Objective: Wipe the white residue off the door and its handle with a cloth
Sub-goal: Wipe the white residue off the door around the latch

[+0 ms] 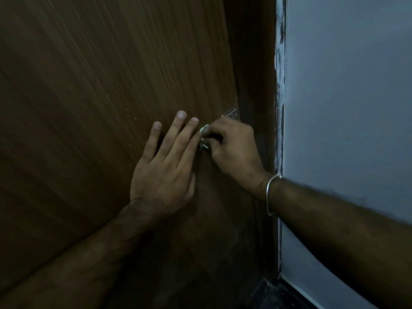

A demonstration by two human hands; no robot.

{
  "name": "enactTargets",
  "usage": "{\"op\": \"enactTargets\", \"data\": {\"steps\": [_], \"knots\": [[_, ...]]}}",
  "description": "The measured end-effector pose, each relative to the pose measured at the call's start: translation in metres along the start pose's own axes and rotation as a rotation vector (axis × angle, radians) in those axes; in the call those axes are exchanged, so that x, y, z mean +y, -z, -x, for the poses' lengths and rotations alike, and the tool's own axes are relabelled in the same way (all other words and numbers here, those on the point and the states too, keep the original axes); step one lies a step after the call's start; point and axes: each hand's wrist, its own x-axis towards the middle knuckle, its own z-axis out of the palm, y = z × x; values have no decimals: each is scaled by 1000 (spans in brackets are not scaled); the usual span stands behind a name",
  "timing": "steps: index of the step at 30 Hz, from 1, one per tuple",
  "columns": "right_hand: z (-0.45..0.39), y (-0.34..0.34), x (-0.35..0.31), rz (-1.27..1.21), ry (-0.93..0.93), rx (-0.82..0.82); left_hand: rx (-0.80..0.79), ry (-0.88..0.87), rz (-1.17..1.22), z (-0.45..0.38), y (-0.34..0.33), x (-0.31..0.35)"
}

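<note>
- Your forearms come in from the bottom corners, closest to the lens, and the right one has a metal bangle (272, 192) at the wrist.
- Your left hand (163, 168) lies flat on the door (100, 85), palm down, with the fingers (180, 128) straight and a bit spread, pointing up and to the right. It's gripping nothing, just pressing on the wood.
- Your right hand (231, 148) is curled tight with its fingers bunched around a small pale wad, which looks like the cloth (204, 136). Only a bit of it pokes out on the left side of the fist, right where it meets your left fingertips.
- That fist sits against the door close to its right edge, about mid-height in the shot.
- Just above your right knuckles there's a shiny metal bit (231, 113) on the door edge. It's probably the handle or lock plate, but it's too dark and mostly covered, so I can't really say which.
- Door itself is dark brown with wood grain, and a few tiny pale specks show left of your left hand.
- Right of the door runs the dark frame (254, 63), then a grey wall (345, 85) with a rough whitish strip (280, 52) down the join.
- Bottom right you can see a slice of dark floor (274, 295).
</note>
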Motion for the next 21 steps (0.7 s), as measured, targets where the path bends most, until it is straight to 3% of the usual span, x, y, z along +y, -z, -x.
{"op": "enactTargets", "data": {"steps": [3, 6, 9, 14, 18, 21], "knots": [[0, -1, 0, -62, -108, 111, 17, 2, -2, 1, -1, 0], [10, -6, 4, -15, -44, -15, 32, 1, -2, 1, -3, 0], [11, -6, 13, -27, -192, 42, 42, -14, 6, 2, -5, 0], [5, 0, 10, -65, -202, 48, 27, -40, 0, 3, -5, 0], [3, 1, -1, -51, -57, 40, 34, -35, 62, 6, -5, -2], [5, 2, -3, -128, -148, 29, 49, -60, 134, 7, -7, -3]]}}
